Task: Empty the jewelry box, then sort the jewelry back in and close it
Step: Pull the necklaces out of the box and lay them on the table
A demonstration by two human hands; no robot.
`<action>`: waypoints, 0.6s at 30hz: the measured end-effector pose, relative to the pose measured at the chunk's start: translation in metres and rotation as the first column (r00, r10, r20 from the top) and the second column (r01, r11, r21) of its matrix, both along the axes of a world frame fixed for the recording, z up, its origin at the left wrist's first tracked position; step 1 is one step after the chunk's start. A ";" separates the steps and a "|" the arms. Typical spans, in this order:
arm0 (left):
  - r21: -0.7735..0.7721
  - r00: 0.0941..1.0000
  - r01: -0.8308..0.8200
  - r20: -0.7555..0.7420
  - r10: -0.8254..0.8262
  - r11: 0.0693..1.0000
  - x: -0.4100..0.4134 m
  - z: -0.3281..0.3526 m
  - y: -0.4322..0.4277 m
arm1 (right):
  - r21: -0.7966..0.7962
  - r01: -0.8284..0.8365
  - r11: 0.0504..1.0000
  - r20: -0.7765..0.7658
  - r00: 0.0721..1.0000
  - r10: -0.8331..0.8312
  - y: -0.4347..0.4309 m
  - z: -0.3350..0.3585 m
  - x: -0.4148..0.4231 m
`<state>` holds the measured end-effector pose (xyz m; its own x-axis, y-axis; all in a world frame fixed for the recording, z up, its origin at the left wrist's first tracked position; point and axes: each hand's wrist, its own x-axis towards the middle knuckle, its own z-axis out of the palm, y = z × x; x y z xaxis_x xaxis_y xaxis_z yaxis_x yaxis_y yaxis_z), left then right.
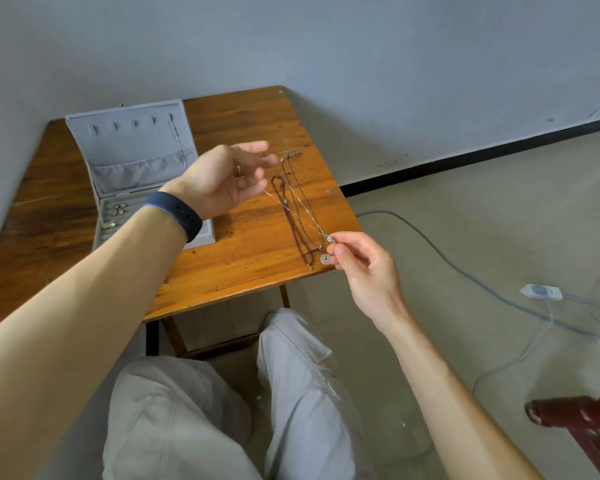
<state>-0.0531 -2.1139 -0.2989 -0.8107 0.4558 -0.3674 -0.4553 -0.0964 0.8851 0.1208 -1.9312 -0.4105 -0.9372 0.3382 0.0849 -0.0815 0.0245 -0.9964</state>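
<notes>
Currently the emptying step is in hand: the open jewelry box (132,143), far left on the table (250,265), holds earrings and one necklace in its lid. My left hand (222,178) hooks the silver chain (309,221) on curled lower fingers, thumb and forefinger apart. The chain spans taut above the table, its long axis far-left to near-right, pendant end nearest me. My right hand (364,268) pinches that pendant. Next, I judge: lay it straight beside the beaded necklace (297,237), uncrossed.

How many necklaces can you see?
4: a chain held between left hand and right hand, a beaded necklace and a cord necklace on the table, a hanging necklace in the lid. Others may be hidden.
</notes>
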 end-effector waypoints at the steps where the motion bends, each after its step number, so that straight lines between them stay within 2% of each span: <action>1: 0.027 0.999 0.014 0.028 -0.015 1.000 0.001 0.001 0.005 | -0.036 0.014 0.999 0.009 1.000 -0.014 0.002 -0.001 -0.001; 3: 0.081 0.995 0.060 0.073 -0.066 0.995 0.005 0.003 0.015 | -0.107 0.046 0.993 0.039 0.998 -0.042 0.007 -0.002 -0.002; 5: 0.070 0.993 0.102 0.053 -0.106 0.992 0.006 0.002 0.026 | -0.164 0.085 0.983 0.085 0.994 -0.072 0.012 -0.004 -0.003; 6: 0.022 0.994 0.108 0.013 -0.109 0.994 0.006 0.001 0.032 | -0.190 0.105 0.976 0.107 0.991 -0.086 0.014 -0.005 -0.004; 8: -0.194 0.981 0.070 -0.166 -0.103 0.979 0.006 -0.005 0.044 | -0.238 0.133 0.962 0.144 0.985 -0.100 0.019 -0.007 -0.005; 10: -0.409 0.916 -0.034 -0.377 -0.135 0.912 0.007 -0.011 0.056 | -0.264 0.136 0.955 0.161 0.982 -0.095 0.023 -0.008 -0.005; 11: -0.437 0.896 -0.062 -0.420 -0.143 0.897 0.007 -0.014 0.063 | -0.267 0.135 0.954 0.166 0.982 -0.092 0.026 -0.008 -0.005; 12: -0.416 0.902 -0.059 -0.411 -0.130 0.908 0.006 -0.017 0.069 | -0.270 0.137 0.953 0.171 0.981 -0.092 0.027 -0.009 -0.005; 15: -0.183 0.983 -0.026 -0.185 -0.008 0.983 0.005 -0.018 0.084 | -0.322 0.164 0.932 0.195 0.975 -0.104 0.033 -0.011 -0.007; 18: -0.060 0.999 -0.025 -0.046 0.023 0.998 0.003 -0.018 0.091 | -0.441 0.188 0.878 0.226 0.969 -0.094 0.041 -0.013 -0.009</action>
<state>-0.0503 -2.0232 -0.3169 -0.8376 0.4139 -0.3567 -0.4130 -0.0523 0.9092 0.1116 -1.8902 -0.4231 -0.8583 0.4252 -0.2874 0.0822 -0.4390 -0.8947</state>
